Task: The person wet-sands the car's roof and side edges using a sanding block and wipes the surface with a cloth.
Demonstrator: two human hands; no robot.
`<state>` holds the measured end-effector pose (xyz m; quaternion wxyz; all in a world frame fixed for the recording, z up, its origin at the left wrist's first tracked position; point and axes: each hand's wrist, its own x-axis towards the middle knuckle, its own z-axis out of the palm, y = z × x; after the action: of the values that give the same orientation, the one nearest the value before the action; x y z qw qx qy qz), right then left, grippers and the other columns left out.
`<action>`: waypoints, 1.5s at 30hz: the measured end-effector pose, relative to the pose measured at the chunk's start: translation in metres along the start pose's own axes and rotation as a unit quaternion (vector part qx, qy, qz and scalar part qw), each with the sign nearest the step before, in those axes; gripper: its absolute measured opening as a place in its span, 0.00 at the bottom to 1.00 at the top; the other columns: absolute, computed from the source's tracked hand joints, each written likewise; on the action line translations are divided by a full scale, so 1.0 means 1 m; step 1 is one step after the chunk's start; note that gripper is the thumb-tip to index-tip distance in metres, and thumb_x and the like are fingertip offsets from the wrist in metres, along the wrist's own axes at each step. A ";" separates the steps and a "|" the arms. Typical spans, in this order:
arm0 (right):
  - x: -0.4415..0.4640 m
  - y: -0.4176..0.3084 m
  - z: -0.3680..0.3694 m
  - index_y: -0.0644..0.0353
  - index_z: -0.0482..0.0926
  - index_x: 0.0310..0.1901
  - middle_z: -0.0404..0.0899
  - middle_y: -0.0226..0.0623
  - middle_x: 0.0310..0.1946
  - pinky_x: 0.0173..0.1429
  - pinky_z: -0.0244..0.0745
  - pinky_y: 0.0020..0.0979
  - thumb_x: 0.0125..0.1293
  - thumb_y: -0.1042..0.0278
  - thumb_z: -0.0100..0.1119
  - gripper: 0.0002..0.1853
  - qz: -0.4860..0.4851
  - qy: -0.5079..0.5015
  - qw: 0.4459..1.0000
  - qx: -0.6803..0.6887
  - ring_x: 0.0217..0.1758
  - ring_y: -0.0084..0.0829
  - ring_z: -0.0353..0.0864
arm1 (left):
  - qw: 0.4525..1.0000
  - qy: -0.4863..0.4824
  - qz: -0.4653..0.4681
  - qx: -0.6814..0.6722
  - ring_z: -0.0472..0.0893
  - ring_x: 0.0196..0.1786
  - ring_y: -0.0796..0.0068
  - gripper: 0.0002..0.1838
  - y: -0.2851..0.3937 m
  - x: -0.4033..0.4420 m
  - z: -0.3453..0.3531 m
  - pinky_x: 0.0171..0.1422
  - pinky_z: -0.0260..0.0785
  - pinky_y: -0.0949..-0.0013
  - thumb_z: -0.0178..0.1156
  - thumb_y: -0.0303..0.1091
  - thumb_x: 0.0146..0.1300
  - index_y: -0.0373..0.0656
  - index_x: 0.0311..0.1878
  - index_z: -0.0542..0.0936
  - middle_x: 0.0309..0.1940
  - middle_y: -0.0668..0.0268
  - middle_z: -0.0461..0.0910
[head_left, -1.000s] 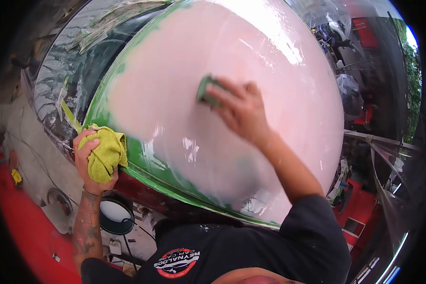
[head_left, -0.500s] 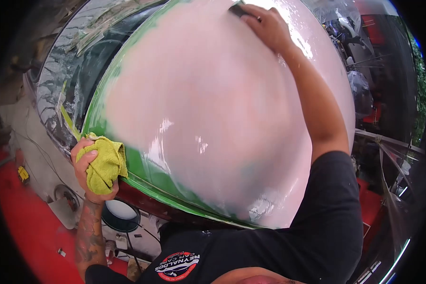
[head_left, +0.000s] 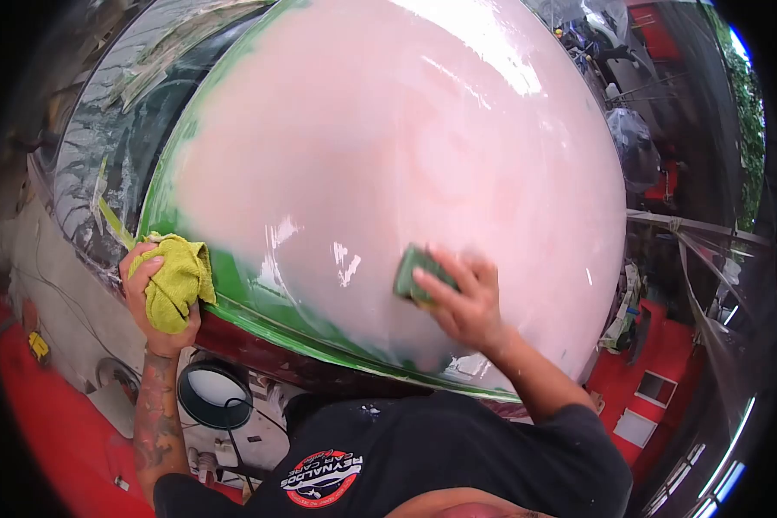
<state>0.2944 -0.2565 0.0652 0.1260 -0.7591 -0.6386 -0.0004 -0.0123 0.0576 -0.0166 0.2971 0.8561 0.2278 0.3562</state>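
Note:
A wet car roof (head_left: pixel 319 155) fills the middle of the view, pinkish-white over most of it with green along its edges. My right hand (head_left: pixel 468 302) grips a dark green sanding block (head_left: pixel 421 273), which lies against the roof on the near right part. At the roof's near left corner, my left hand (head_left: pixel 142 298) is closed around a bunched yellow-green microfiber towel (head_left: pixel 180 276). The towel touches the green edge there. My fingertips under the towel are hidden.
Plastic sheeting and masking (head_left: pixel 104 164) cover the glass on the left. Below my left forearm stands a dark bucket (head_left: pixel 216 395) of whitish liquid. A grey and red floor (head_left: pixel 34 388) lies at left, and clear plastic sheets (head_left: pixel 708 276) hang at right.
My right hand has drawn the sanding block from the far side of the roof back toward me. My left hand still holds the towel at the corner; the view has shifted slightly.

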 end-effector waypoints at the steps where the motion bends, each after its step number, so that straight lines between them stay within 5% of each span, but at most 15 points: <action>1: -0.028 -0.010 -0.005 0.40 0.85 0.58 0.79 0.35 0.63 0.54 0.71 0.37 0.55 0.61 0.73 0.26 -0.007 -0.001 1.000 0.005 0.48 0.35 0.73 | 1.000 -0.002 -0.004 -0.001 0.74 0.61 0.46 0.33 -0.001 -0.001 0.000 0.69 0.66 0.45 0.70 0.35 0.52 0.44 0.62 0.70 0.58 0.47 0.72; 4: -0.030 0.017 -0.017 0.41 0.86 0.57 0.79 0.35 0.63 0.54 0.72 0.36 0.53 0.61 0.74 0.26 -0.117 -0.004 0.993 0.002 0.47 0.35 0.73 | 1.000 -0.006 0.002 0.004 0.73 0.61 0.45 0.33 0.000 0.000 -0.001 0.70 0.65 0.45 0.70 0.36 0.53 0.44 0.62 0.70 0.58 0.47 0.72; 7: 0.052 0.083 -0.013 0.41 0.86 0.58 0.79 0.33 0.62 0.52 0.74 0.36 0.52 0.62 0.76 0.27 -0.094 -0.009 0.995 -0.030 0.44 0.38 0.72 | 1.000 -0.006 0.003 0.018 0.73 0.61 0.45 0.33 -0.001 0.000 -0.001 0.70 0.64 0.43 0.69 0.36 0.53 0.44 0.63 0.69 0.58 0.47 0.72; 11: 0.195 0.210 0.008 0.43 0.84 0.61 0.82 0.31 0.60 0.61 0.74 0.41 0.70 0.58 0.63 0.19 0.009 0.080 0.996 -0.044 0.48 0.45 0.76 | 1.000 -0.012 0.002 0.017 0.72 0.61 0.44 0.33 -0.002 -0.001 -0.003 0.71 0.63 0.41 0.67 0.37 0.52 0.44 0.63 0.69 0.58 0.47 0.71; 14: 0.275 0.301 0.021 0.40 0.80 0.66 0.83 0.32 0.61 0.69 0.71 0.45 0.74 0.42 0.53 0.25 0.268 0.061 0.940 -0.200 0.63 0.50 0.76 | 1.000 -0.012 -0.016 0.000 0.72 0.62 0.45 0.34 -0.002 -0.004 -0.003 0.72 0.62 0.40 0.64 0.36 0.49 0.45 0.63 0.69 0.59 0.47 0.71; 15: 0.283 0.311 0.024 0.40 0.80 0.66 0.83 0.32 0.61 0.69 0.71 0.45 0.74 0.42 0.53 0.25 0.268 0.068 0.939 -0.203 0.63 0.50 0.76 | 1.000 -0.008 -0.010 0.000 0.72 0.62 0.45 0.34 -0.002 -0.004 -0.002 0.72 0.62 0.40 0.64 0.36 0.49 0.45 0.63 0.69 0.59 0.47 0.71; 17: 0.286 0.302 0.028 0.39 0.78 0.68 0.82 0.33 0.62 0.70 0.70 0.45 0.74 0.41 0.52 0.25 0.349 0.055 0.909 -0.222 0.64 0.51 0.76 | 1.000 -0.017 -0.010 0.018 0.72 0.62 0.44 0.34 -0.003 -0.004 -0.004 0.72 0.62 0.41 0.66 0.37 0.50 0.45 0.63 0.69 0.59 0.47 0.70; 19: 0.249 0.284 0.026 0.44 0.79 0.67 0.81 0.39 0.63 0.70 0.69 0.44 0.73 0.46 0.55 0.25 0.264 0.079 0.949 -0.154 0.64 0.54 0.75 | 1.000 -0.008 0.000 0.011 0.72 0.63 0.44 0.34 -0.008 -0.004 -0.002 0.72 0.62 0.41 0.67 0.38 0.51 0.44 0.64 0.69 0.59 0.47 0.70; 23: 0.110 0.126 -0.004 0.46 0.82 0.61 0.80 0.33 0.63 0.59 0.73 0.42 0.65 0.64 0.68 0.22 0.114 0.080 0.989 -0.045 0.48 0.44 0.75 | 1.000 -0.004 0.001 -0.009 0.72 0.63 0.45 0.34 -0.010 -0.005 0.000 0.72 0.63 0.44 0.69 0.39 0.53 0.43 0.64 0.69 0.60 0.47 0.70; 27: -0.055 0.002 -0.016 0.45 0.85 0.57 0.79 0.35 0.66 0.64 0.70 0.41 0.58 0.66 0.71 0.23 0.089 0.032 0.995 -0.013 0.57 0.40 0.72 | 1.000 -0.004 -0.001 -0.019 0.71 0.65 0.46 0.33 -0.007 -0.003 0.001 0.73 0.61 0.45 0.67 0.34 0.53 0.42 0.64 0.69 0.60 0.48 0.70; 30: -0.113 -0.016 -0.025 0.41 0.87 0.54 0.80 0.32 0.65 0.61 0.73 0.39 0.57 0.67 0.71 0.21 0.045 0.020 0.998 -0.040 0.57 0.37 0.71 | 1.000 -0.014 -0.003 -0.005 0.70 0.65 0.47 0.34 -0.007 -0.003 0.000 0.74 0.60 0.45 0.67 0.33 0.52 0.42 0.64 0.69 0.61 0.49 0.69; 37: 0.056 0.175 -0.029 0.47 0.84 0.61 0.81 0.34 0.63 0.58 0.76 0.38 0.61 0.68 0.69 0.24 0.054 0.055 0.997 -0.019 0.45 0.43 0.74 | 1.000 -0.017 -0.003 -0.014 0.69 0.66 0.46 0.35 -0.006 -0.005 -0.002 0.75 0.59 0.44 0.65 0.31 0.52 0.42 0.66 0.68 0.62 0.48 0.68; 41: 0.166 0.327 -0.005 0.44 0.82 0.64 0.83 0.31 0.62 0.66 0.73 0.42 0.74 0.49 0.57 0.22 0.221 0.104 0.959 -0.140 0.58 0.52 0.77 | 1.000 -0.022 -0.004 0.007 0.69 0.66 0.45 0.34 -0.003 -0.006 -0.003 0.75 0.59 0.43 0.65 0.31 0.54 0.41 0.66 0.67 0.62 0.46 0.68; 43: 0.199 0.363 0.006 0.40 0.78 0.68 0.81 0.32 0.65 0.70 0.70 0.42 0.74 0.43 0.54 0.26 0.330 0.079 0.923 -0.183 0.63 0.54 0.74 | 1.000 -0.023 -0.005 0.010 0.69 0.65 0.45 0.34 -0.001 -0.004 -0.003 0.74 0.59 0.43 0.66 0.32 0.54 0.41 0.66 0.67 0.62 0.46 0.68; 45: 0.188 0.348 0.006 0.40 0.78 0.68 0.81 0.32 0.65 0.69 0.71 0.42 0.74 0.45 0.55 0.25 0.314 0.081 0.928 -0.183 0.61 0.53 0.75 | 1.000 -0.015 -0.007 0.004 0.70 0.65 0.46 0.34 0.000 -0.004 -0.002 0.74 0.59 0.43 0.67 0.33 0.55 0.41 0.66 0.67 0.62 0.46 0.69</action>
<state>0.6661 -0.1260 0.0234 0.0303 -0.9280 -0.3441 -0.1394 -0.0167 0.0561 -0.0175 0.2999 0.8607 0.2309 0.3405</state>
